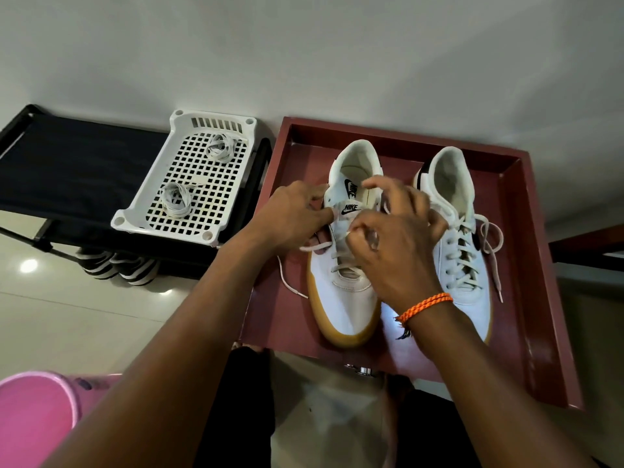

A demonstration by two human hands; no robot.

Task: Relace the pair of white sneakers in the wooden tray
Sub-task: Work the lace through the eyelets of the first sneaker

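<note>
Two bare hands lacing the left-lying white leather sneaker with a gum sole (pixel 344 298) in the dark red wooden tray (pixel 540 298).

The left hand (pixel 293 214) pinches the sneaker's upper edge beside the tongue; below its grip a loose white lace (pixel 293 285) trails onto the tray floor. The right hand (pixel 395 238), wearing an orange braided wristband (pixel 425 307), has its fingers curled, pinching a lace end over the eyelets. Just right of that grip stands the second white sneaker (pixel 462 258), laced. Well left of both hands, a white perforated plastic basket (pixel 145 217) holds two coiled spare laces (pixel 175 199).
</note>
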